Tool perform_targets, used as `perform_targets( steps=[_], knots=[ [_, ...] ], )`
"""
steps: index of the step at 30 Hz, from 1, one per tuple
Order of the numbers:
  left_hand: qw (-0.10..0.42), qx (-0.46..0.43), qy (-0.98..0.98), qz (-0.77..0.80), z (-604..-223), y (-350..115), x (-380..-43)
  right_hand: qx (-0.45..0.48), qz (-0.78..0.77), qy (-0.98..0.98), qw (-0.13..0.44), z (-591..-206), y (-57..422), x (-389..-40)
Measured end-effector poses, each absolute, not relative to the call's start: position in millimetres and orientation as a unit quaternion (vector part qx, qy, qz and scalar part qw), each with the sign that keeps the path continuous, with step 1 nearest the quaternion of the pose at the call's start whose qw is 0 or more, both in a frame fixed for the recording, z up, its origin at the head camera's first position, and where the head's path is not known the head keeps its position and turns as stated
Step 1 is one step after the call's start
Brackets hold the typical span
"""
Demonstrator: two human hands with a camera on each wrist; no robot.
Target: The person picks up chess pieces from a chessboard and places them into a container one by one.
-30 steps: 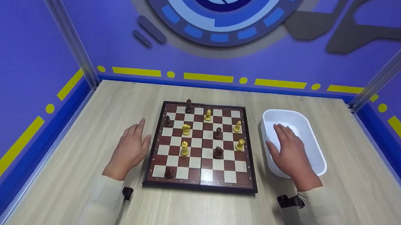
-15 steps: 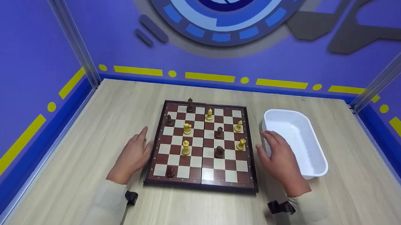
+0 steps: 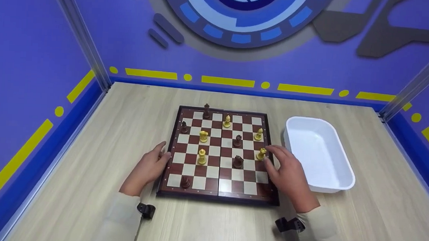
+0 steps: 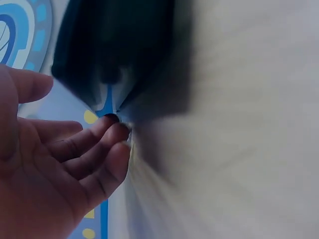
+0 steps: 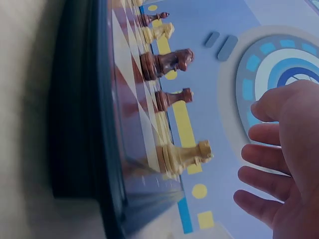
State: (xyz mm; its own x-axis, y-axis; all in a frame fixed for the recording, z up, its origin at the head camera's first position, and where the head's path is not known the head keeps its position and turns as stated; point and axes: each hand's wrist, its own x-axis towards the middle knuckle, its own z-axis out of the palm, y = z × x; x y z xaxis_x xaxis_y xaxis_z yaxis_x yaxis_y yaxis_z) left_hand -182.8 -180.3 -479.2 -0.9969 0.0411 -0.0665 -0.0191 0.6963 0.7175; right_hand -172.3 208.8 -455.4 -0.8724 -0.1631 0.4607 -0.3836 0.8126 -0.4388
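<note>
A brown-and-white chessboard (image 3: 230, 186) lies on the wooden table, bearing several yellow and dark brown chess pieces. My left hand (image 3: 146, 168) is at the board's left edge, fingers loosely bent; the left wrist view shows its fingertips (image 4: 117, 132) low beside the dark side of the board (image 4: 114, 45). Over the right edge, my right hand (image 3: 287, 173) is beside a yellow rook (image 3: 261, 154). In the right wrist view its fingers (image 5: 266, 157) are apart from the rook and hold nothing. A dark knight (image 3: 237, 161) and dark rook (image 3: 238, 140) stand nearby.
A white plastic tub (image 3: 316, 150) stands right of the board, close to the right hand. Other pieces include a yellow knight (image 3: 203, 136) and a dark piece (image 3: 185, 182) at the near left. Blue-purple panels (image 3: 217, 59) enclose the table's back and sides.
My right hand has moved left, from over the white tub to the board's right edge by the yellow rook. My left hand has come slightly right, up to the board's left edge.
</note>
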Motion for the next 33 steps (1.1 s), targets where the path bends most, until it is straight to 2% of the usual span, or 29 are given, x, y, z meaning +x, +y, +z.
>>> perform_targets(
  steps=[10,18,28,33],
  knots=[
    [0.055,0.006,0.898,0.436,-486.0,-178.9,-183.5,0.151,0.29,-0.923,0.204,-459.2,199.0,-174.2],
    [0.085,0.002,0.841,0.534,-492.3,-186.9,-183.4,0.17,0.296,-0.912,0.226,-464.9,193.7,-177.5],
    [0.142,-0.007,0.745,0.652,-505.2,-199.4,-182.7,0.181,0.296,-0.91,0.226,-469.9,186.2,-177.1],
    [0.151,-0.015,0.717,0.681,-506.7,-201.4,-185.3,0.192,0.304,-0.906,0.225,-469.2,182.4,-179.3]
  ],
)
